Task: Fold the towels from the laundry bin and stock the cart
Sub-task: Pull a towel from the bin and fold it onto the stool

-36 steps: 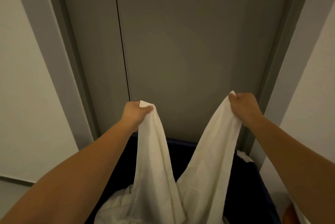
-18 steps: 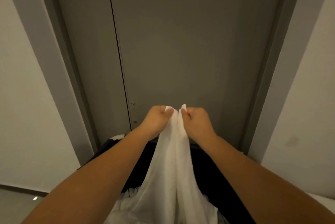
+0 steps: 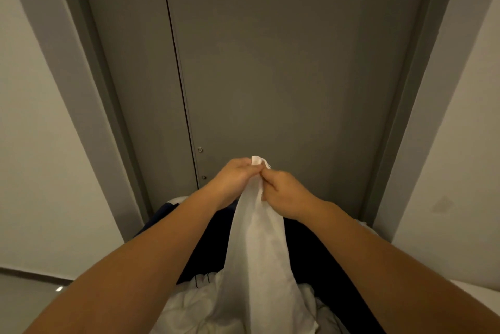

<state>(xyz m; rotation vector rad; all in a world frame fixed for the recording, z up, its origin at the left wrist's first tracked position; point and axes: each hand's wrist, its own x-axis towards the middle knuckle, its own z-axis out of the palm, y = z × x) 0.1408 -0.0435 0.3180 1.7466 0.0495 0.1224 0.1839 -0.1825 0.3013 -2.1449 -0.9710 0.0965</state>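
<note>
White towel (image 3: 257, 239) is hanging above the laundry bin (image 3: 327, 258) while my left hand (image 3: 238, 176) and right hand (image 3: 284, 190) are pinching its top corners together: I judge folding barely begun, more linen (image 3: 194, 304) waiting, cart unseen.

door (image 3: 284, 63) close ahead, walls (image 3: 40, 144) flank – bin (image 3: 311, 239) below

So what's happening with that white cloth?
A person is folding a towel. The left hand and right hand pinch its top edge side by side, touching, so the towel hangs doubled in one long strip. It dangles over a dark laundry bin that holds more white laundry. All this is in front of a grey door. No cart is in view.
</note>
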